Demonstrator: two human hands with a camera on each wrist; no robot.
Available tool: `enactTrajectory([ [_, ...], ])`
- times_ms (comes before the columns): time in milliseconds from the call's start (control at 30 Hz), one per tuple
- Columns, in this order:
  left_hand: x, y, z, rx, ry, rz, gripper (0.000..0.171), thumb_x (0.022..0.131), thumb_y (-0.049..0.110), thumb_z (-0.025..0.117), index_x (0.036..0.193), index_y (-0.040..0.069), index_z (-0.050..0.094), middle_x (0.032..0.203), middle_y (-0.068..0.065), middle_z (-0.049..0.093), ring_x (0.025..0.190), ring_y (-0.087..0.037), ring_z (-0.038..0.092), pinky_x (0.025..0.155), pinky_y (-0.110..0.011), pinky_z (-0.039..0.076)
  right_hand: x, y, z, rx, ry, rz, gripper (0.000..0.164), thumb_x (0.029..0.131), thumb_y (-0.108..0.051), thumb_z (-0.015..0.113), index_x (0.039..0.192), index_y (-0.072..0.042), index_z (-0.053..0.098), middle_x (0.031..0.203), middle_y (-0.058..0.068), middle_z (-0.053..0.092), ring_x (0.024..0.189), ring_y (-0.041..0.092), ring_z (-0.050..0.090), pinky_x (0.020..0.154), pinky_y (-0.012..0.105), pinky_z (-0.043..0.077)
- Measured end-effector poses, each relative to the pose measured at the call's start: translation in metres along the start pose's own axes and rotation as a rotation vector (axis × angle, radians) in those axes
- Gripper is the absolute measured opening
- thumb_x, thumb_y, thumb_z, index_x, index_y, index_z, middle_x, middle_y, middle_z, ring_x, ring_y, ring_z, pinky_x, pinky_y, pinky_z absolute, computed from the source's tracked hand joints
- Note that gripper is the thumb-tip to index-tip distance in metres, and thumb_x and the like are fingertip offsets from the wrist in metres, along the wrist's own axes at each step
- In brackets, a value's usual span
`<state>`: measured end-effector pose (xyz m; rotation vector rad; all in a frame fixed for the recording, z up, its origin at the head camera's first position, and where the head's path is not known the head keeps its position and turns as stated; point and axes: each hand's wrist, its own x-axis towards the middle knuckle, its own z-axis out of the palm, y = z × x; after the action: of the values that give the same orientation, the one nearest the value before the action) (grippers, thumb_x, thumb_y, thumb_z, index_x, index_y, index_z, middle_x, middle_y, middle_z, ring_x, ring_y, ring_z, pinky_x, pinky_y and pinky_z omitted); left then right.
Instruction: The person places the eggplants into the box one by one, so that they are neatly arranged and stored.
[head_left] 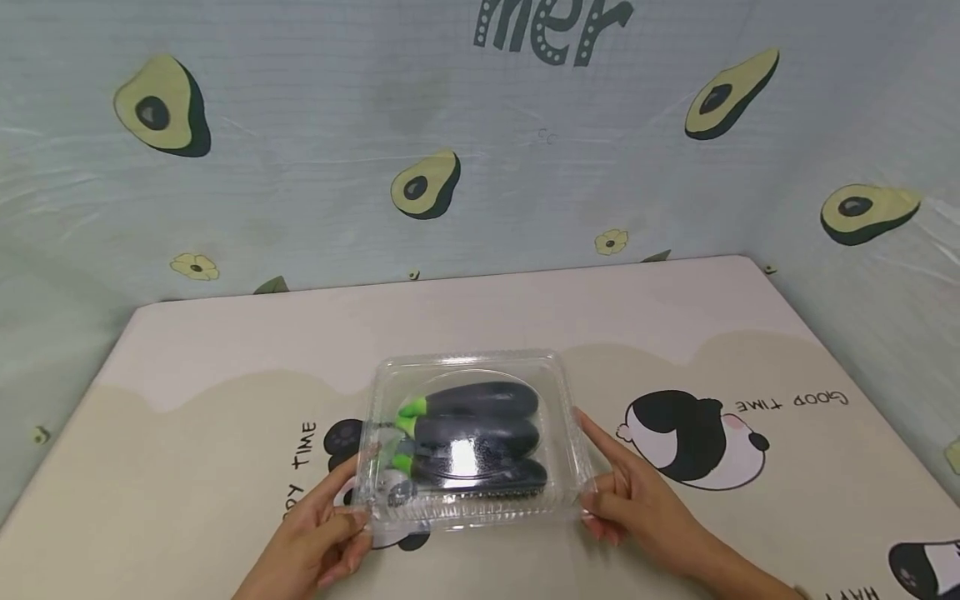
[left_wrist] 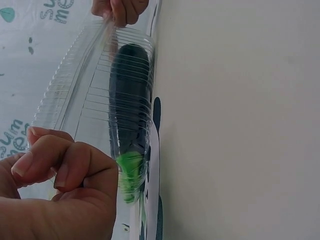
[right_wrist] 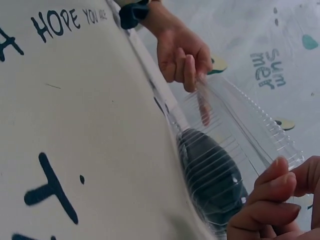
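Observation:
A clear plastic clamshell box (head_left: 564,433) is at the near middle of the table in the head view, with its lid lying over the base. Three dark purple eggplants (head_left: 477,435) with green stem ends lie side by side inside. My left hand (head_left: 318,533) pinches the box's near left corner between thumb and curled fingers. At the near right corner, my right hand (head_left: 637,504) grips the rim, its index finger stretched along the side. Both wrist views show the ribbed side wall with an eggplant (left_wrist: 130,100) behind it. Whether the lid is fastened, I cannot tell.
The table (head_left: 225,458) wears a cream cover printed with cartoon animals and lettering. Behind and beside it hangs a pale curtain (head_left: 300,167) with avocado prints. A dark band (right_wrist: 133,14) circles the left wrist in the right wrist view.

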<state>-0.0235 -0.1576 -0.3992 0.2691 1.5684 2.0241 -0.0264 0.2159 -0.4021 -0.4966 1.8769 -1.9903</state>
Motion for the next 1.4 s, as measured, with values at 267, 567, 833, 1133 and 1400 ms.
enactTrajectory([
  [267,-0.001,0.003,0.005,0.003,0.017,-0.034,0.071,0.096,0.002,0.044,0.149,-0.003,-0.003,0.065,-0.002,0.055,0.046,-0.009,0.036,0.040,-0.043,0.013,-0.003,0.002,0.002,0.078,0.021,-0.021,0.085,0.081,0.017,0.046,0.153,-0.004,0.007,0.056,0.021,0.048,0.047,0.020,0.043,0.035,0.039,0.030],
  [567,0.001,0.000,0.009,0.012,0.021,0.028,0.066,0.095,-0.001,0.041,0.149,-0.003,0.003,0.065,-0.002,0.054,0.046,-0.011,0.034,0.039,-0.042,0.013,-0.003,0.002,-0.007,0.041,-0.028,-0.008,0.083,0.085,0.015,0.047,0.154,-0.007,0.005,0.060,0.018,0.053,0.050,0.015,0.047,0.037,0.037,0.034],
  [833,0.003,-0.001,0.014,0.030,0.061,0.029,0.064,0.095,-0.001,0.041,0.148,-0.005,0.006,0.064,-0.002,0.055,0.046,-0.011,0.036,0.039,-0.037,0.020,-0.005,0.001,-0.014,0.052,-0.066,0.028,0.075,0.092,0.008,0.046,0.152,-0.002,0.002,0.071,0.005,0.063,0.059,0.010,0.056,0.042,0.032,0.039],
  [1133,0.003,0.002,0.012,0.103,0.018,0.028,0.063,0.099,0.004,0.043,0.149,-0.002,0.005,0.067,-0.007,0.058,0.048,-0.018,0.044,0.048,-0.027,0.045,-0.007,-0.001,-0.021,0.066,-0.125,0.020,0.074,0.097,0.004,0.045,0.154,-0.012,0.000,0.074,0.016,0.061,0.062,0.015,0.055,0.049,0.037,0.042],
  [1400,-0.005,0.010,-0.002,0.396,0.087,0.102,0.065,0.099,0.004,0.049,0.152,0.005,0.011,0.084,-0.012,0.062,0.061,-0.021,0.058,0.058,-0.031,0.051,-0.014,-0.017,-0.041,-0.641,0.077,-0.111,0.072,0.095,-0.004,0.057,0.154,-0.018,0.018,0.092,0.001,0.066,0.077,0.012,0.061,0.065,0.025,0.050],
])
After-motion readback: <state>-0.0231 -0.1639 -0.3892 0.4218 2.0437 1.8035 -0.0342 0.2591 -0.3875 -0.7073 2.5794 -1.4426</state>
